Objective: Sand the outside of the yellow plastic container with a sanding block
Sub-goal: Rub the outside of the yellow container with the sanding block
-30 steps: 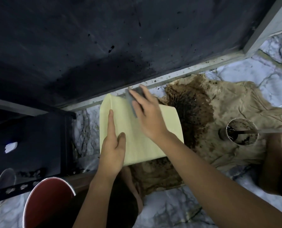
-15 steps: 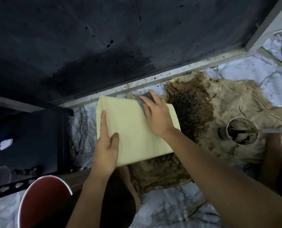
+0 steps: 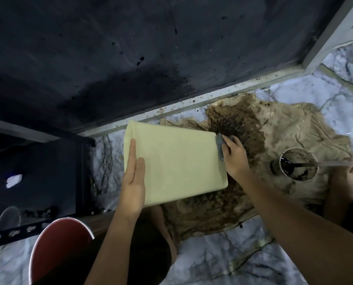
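Yellow plastic container [image 3: 175, 161] held off the marble floor [image 3: 222, 260], broad pale side turned up toward the camera, tilted so its far-left corner sits nearest the grey frame rail [image 3: 192, 103]. Left hand [image 3: 133, 182] laid flat along the container's left edge, fingers straight and together pointing far, thumb resting on the upper face beside them; near-left corner of the container covered by the palm. Right hand [image 3: 234, 157] at the container's right edge, fingers curled round a grey sanding block [image 3: 219, 147], block pressed against the far part of that right-hand edge, standing roughly along the edge line. Most of the block hidden behind the fingers; only a narrow grey strip visible. Both forearms reaching in from the near side, container lying between the two hands. Under and to the right of the container, a crumpled brown stained cloth [image 3: 294, 136] spread over the floor, darkest just right of the right hand. Farther right on the cloth, a round cup [image 3: 299, 166] with dark contents and a thin stick leaning out of it to the right, well apart from the container. At near left, a red bucket [image 3: 56, 247] with a pale rim, near the left forearm. Dark panel [image 3: 130, 48] filling the far side.
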